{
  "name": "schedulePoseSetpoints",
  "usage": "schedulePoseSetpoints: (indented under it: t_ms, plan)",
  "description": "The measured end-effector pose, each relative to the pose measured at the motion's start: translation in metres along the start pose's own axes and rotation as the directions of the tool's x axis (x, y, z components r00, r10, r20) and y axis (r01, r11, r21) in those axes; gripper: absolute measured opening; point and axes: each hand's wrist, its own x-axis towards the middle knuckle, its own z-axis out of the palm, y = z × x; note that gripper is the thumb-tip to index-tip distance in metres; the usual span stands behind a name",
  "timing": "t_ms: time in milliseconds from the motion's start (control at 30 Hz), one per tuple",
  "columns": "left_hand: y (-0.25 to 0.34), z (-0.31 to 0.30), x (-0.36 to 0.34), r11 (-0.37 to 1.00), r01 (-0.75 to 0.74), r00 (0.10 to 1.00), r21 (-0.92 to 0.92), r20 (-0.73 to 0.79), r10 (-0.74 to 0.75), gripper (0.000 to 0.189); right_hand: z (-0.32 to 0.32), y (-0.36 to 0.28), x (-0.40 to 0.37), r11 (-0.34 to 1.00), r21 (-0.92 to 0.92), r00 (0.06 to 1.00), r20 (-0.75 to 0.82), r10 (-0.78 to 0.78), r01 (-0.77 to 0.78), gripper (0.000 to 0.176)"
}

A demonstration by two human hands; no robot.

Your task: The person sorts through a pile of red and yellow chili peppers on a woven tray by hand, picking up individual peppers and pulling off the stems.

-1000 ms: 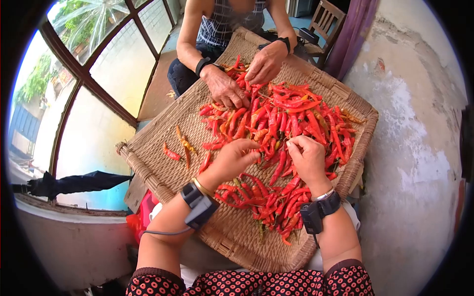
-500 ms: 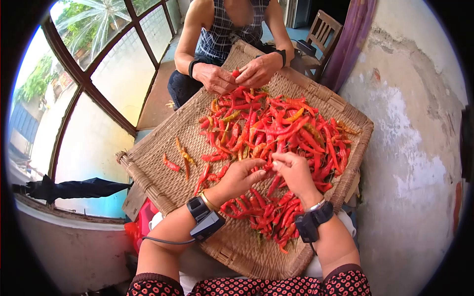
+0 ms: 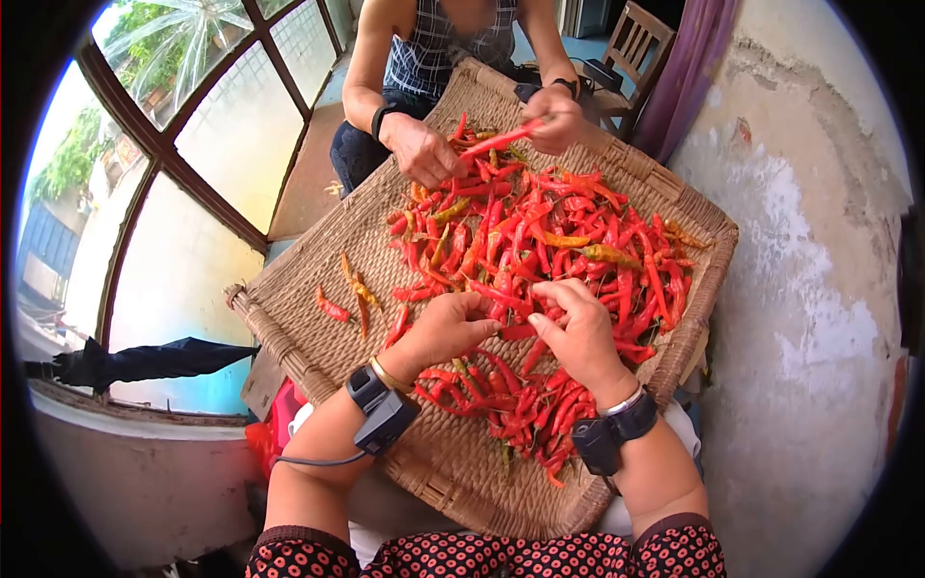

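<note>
A red chili pepper spans the small gap between my two hands over the woven tray. My left hand is closed, its thumb and fingers pinching the pepper's left end. The curled fingers and thumb of my right hand are at its other end; part of that grip is hidden. Beyond my hands lies a large heap of red chili peppers, with some orange and greenish ones mixed in. Nearer my body is a smaller pile of red peppers.
Across the tray, a person's hands hold a long red pepper. A few loose peppers lie on the tray's left side. A folded dark umbrella rests by the window; a wooden chair and a worn wall are rightward.
My hands have drawn slightly apart, and a red pepper now shows between them. The other person's hands have separated, with a long pepper stretched between them.
</note>
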Motion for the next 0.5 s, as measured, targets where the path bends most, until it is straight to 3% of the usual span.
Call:
schedulePoseSetpoints:
  t_ms: [33, 67, 133, 167, 200, 233, 267, 300, 333, 400, 433, 467, 500]
  plan:
    - [0.003, -0.003, -0.001, 0.997, -0.05, 0.998, -0.063, 0.025, 0.051, 0.016, 0.002, 0.002, 0.002, 0.995, -0.05, 0.995, -0.035, -0.093, 0.091, 0.017]
    - [0.004, -0.002, -0.005, 0.987, -0.089, 0.994, -0.131, 0.053, 0.097, 0.016, 0.006, 0.008, -0.001, 0.995, -0.049, 0.996, -0.032, -0.085, 0.084, 0.017]
    - [0.015, -0.002, -0.011, 0.988, -0.084, 0.994, -0.127, 0.064, 0.093, 0.015, 0.012, 0.017, -0.006, 0.976, 0.173, 0.946, 0.317, 0.07, -0.13, 0.017]
    - [0.016, -0.002, -0.011, 0.991, -0.124, 0.991, -0.044, 0.051, 0.126, 0.015, 0.01, 0.013, -0.006, 0.999, 0.019, 0.937, 0.347, 0.031, -0.04, 0.014]
    - [0.017, -0.005, -0.012, 0.986, -0.162, 0.986, 0.044, 0.036, 0.161, 0.014, 0.01, 0.013, -0.007, 0.999, 0.02, 0.937, 0.348, 0.026, -0.035, 0.014]
    - [0.019, -0.009, -0.013, 0.985, -0.165, 0.986, 0.045, 0.032, 0.163, 0.014, 0.011, 0.012, -0.009, 0.989, 0.086, 0.932, 0.352, 0.085, -0.122, 0.013]
    - [0.022, -0.016, -0.013, 0.972, -0.126, 0.991, 0.199, -0.012, 0.131, 0.015, 0.011, 0.01, -0.01, 0.966, 0.153, 0.922, 0.361, 0.141, -0.208, 0.013]
    - [0.023, -0.022, -0.014, 0.935, -0.075, 0.993, 0.346, -0.059, 0.102, 0.017, 0.006, 0.001, -0.01, 0.86, 0.336, 0.885, 0.398, 0.241, -0.385, 0.016]
    - [0.018, -0.028, -0.011, 0.917, -0.156, 0.967, 0.368, -0.131, 0.218, 0.018, 0.003, -0.002, -0.009, 0.858, 0.338, 0.885, 0.399, 0.24, -0.386, 0.016]
    - [0.014, -0.04, -0.007, 0.836, -0.173, 0.924, 0.521, -0.209, 0.321, 0.016, -0.005, -0.005, -0.006, 0.693, 0.552, 0.872, 0.422, 0.249, -0.464, 0.017]
    - [0.016, -0.043, -0.004, 0.837, -0.171, 0.924, 0.52, -0.21, 0.319, 0.016, -0.01, -0.007, -0.005, 0.71, 0.551, 0.877, 0.436, 0.203, -0.438, 0.018]
    - [0.019, -0.047, -0.002, 0.928, -0.059, 0.938, 0.368, -0.298, 0.178, 0.019, -0.013, -0.008, -0.004, 0.71, 0.551, 0.876, 0.438, 0.202, -0.439, 0.018]
    - [0.021, -0.049, 0.0, 0.979, 0.051, 0.933, 0.199, -0.36, 0.025, 0.025, -0.014, -0.008, -0.003, 0.795, 0.427, 0.83, 0.533, 0.164, -0.431, 0.019]
